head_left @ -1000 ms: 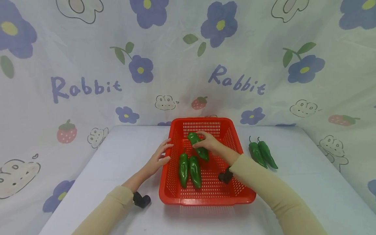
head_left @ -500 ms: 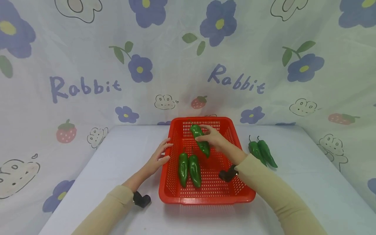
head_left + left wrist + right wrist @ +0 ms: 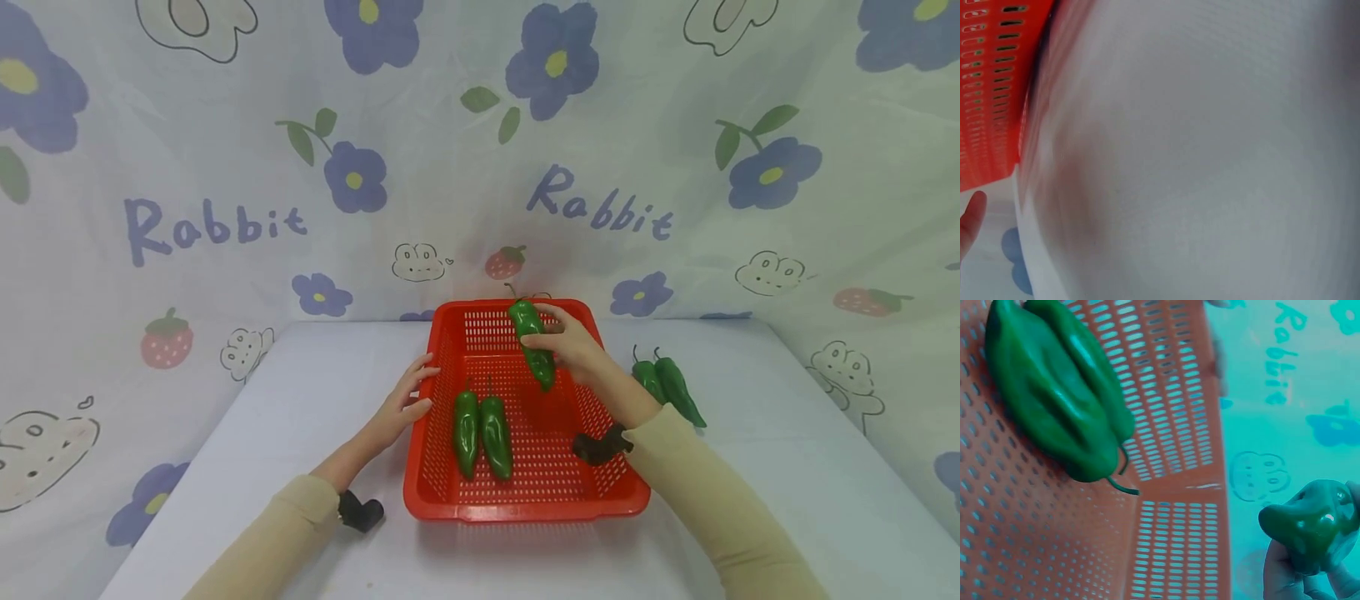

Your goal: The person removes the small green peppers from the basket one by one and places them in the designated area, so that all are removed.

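Note:
My right hand [image 3: 573, 342] grips a green pepper [image 3: 534, 343] above the back of the red basket [image 3: 525, 512], its stem tilted up and away. The right wrist view shows that pepper [image 3: 1313, 522] tip-on, with fingers curled beneath it. Two more green peppers, one on the left [image 3: 466, 435] and one on the right [image 3: 496, 437], lie side by side on the basket floor. My left hand [image 3: 397, 408] rests at the basket's left rim with its fingers extended; only a fingertip [image 3: 972, 215] shows in the left wrist view.
To the right of the basket, two green peppers [image 3: 678, 392] lie together on the white table [image 3: 780, 475], partly behind my right forearm. A printed cloth [image 3: 465, 167] hangs behind the table.
My right hand has lifted the pepper off the basket floor area and carried it up and to the right. The left hand stays at the rim, and the other peppers lie as before.

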Motion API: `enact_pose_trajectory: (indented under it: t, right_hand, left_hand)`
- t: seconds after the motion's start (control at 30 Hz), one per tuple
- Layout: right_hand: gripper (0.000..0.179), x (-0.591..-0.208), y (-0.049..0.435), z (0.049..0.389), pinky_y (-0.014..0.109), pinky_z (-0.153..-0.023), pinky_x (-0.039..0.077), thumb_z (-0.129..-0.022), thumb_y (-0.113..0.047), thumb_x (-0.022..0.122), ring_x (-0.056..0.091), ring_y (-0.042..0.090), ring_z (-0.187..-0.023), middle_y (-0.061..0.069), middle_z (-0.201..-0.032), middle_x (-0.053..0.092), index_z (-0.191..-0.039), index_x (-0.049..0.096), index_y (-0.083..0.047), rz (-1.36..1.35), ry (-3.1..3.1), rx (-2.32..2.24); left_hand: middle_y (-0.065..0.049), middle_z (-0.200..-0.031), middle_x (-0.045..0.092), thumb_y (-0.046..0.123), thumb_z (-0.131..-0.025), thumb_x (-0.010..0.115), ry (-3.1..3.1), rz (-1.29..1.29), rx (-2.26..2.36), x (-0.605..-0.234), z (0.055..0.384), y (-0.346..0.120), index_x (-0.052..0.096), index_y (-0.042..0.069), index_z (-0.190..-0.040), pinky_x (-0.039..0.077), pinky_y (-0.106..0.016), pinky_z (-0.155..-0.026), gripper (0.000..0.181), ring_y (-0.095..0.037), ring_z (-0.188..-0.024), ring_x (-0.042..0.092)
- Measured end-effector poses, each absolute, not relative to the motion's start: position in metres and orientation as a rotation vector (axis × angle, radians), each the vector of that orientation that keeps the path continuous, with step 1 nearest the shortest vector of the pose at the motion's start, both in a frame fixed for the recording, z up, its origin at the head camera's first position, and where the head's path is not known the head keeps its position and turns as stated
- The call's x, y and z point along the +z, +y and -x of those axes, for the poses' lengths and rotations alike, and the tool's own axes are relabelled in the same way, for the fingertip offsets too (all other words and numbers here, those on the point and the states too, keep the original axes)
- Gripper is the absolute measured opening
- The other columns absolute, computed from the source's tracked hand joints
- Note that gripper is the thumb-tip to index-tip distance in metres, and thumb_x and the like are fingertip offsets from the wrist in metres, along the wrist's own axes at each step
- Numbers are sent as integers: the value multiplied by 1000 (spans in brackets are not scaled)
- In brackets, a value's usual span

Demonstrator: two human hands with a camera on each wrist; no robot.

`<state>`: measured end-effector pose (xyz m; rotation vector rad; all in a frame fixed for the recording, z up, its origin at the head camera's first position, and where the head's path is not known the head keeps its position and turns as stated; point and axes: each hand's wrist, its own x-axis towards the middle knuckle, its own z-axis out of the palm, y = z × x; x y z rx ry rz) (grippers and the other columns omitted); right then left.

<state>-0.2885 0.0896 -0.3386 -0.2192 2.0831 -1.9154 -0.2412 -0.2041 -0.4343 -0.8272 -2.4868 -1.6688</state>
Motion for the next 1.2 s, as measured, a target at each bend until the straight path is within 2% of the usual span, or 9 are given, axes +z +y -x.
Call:
enact_pose_trajectory:
  t: [0.2, 0.27, 0.4, 0.6, 0.73, 0.87, 1.07, 1.2]
  right_hand:
    - [66, -331, 108, 284, 37, -76, 49, -87, -7, 58, 53, 21, -95, 18, -124, 42, -143, 25, -15, 247, 2031, -1999]
    - [66, -330, 115, 284, 38, -78, 49, -87, -8, 57, 51, 22, -97, 19, -126, 40, -143, 24, -14, 256, 2035, -2007]
    - [66, -326, 127, 282, 40, -82, 47, -88, -9, 55, 48, 23, -101, 20, -130, 37, -144, 21, -15, 246, 2065, -2001]
    - [68, -321, 147, 276, 34, -77, 49, -88, -9, 56, 53, 15, -93, 14, -124, 42, -145, 19, -15, 215, 2082, -2010]
    - [72, -319, 161, 272, 43, -85, 47, -88, -11, 57, 53, 17, -97, 20, -135, 35, -147, 15, -16, 184, 2119, -1982]
    - [76, -319, 176, 270, 53, -96, 36, -88, -15, 58, 48, 23, -107, 24, -143, 26, -148, 10, -16, 161, 2162, -1946]
    - [77, -323, 198, 269, 51, -96, 36, -89, -18, 58, 48, 20, -104, 25, -145, 22, -148, 8, -15, 132, 2234, -1897]
    - [79, -326, 212, 268, 54, -97, 34, -89, -17, 57, 44, 29, -112, 28, -144, 20, -148, 5, -14, 106, 2251, -1878]
  left_hand:
    - [-25, -148, 11, -2, -85, 42, -2523, 804, -1672, -405, 224, -193, 34, -10, -131, 41, -45, -87, 47, -39, -119, 34]
    - [-24, -149, 11, -2, -86, 42, -2526, 806, -1662, -408, 226, -194, 34, -10, -131, 41, -44, -87, 47, -38, -119, 33]
    - [-22, -150, 11, -1, -86, 43, -2518, 807, -1655, -425, 236, -200, 34, -7, -133, 43, -39, -86, 48, -36, -119, 33]
    - [-13, -152, 12, 8, -88, 46, -2505, 798, -1675, -439, 244, -205, 36, 1, -134, 44, -34, -86, 48, -28, -117, 36]
    - [-13, -151, 12, 10, -88, 46, -2489, 812, -1680, -440, 244, -206, 37, 2, -134, 43, -36, -86, 47, -23, -115, 37]
    - [-13, -152, 12, 11, -88, 46, -2488, 812, -1684, -439, 243, -206, 37, 3, -134, 43, -35, -86, 47, -23, -115, 37]
    - [-12, -152, 11, 9, -89, 46, -2488, 818, -1689, -440, 243, -206, 37, 2, -135, 44, -34, -86, 47, -28, -117, 36]
    - [-13, -152, 11, 8, -88, 46, -2494, 818, -1693, -439, 243, -206, 36, 1, -135, 44, -32, -86, 48, -29, -120, 34]
